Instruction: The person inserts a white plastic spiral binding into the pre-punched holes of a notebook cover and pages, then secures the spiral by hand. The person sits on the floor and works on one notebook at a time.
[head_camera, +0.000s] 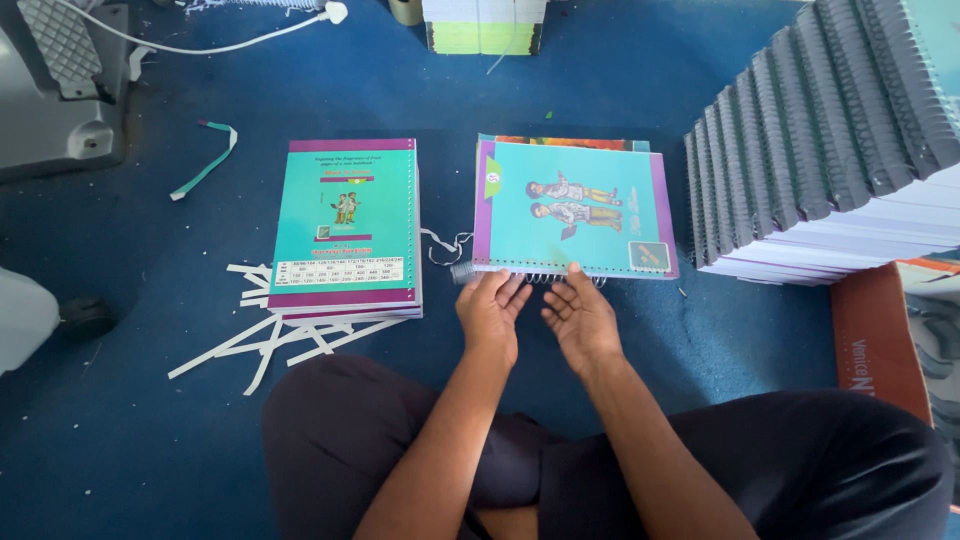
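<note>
1. Left hand (490, 312) rests palm down at the near edge of the notebook (572, 210), fingers flat and released; fingertips touch the wire coil (530, 277) at its left end. It grips nothing.
2. Right hand (581, 318) sits just beside the left one, fingers spread and loose, tips on the coil near the notebook's middle. Also unclenched, holding nothing.
3. Step in hand, as judged: working the spiral binding along the punched near edge of the notebook. The coil's left end sticks out past the cover, so the binding looks unfinished.
4. Next move likely calls for both sets of fingers pressing or rolling the coil evenly, keeping cover and pages aligned.
5. Notebook lies on the blue floor (130, 440), straight ahead of the hands, teal cover up, bound edge nearest the person.
6. Left of it: a second teal notebook stack (345, 225), with white paper strips (270, 340) scattered at its near side.
7. Right: a tall leaning pile of bound notebooks (820, 150), well apart from the hands.
</note>
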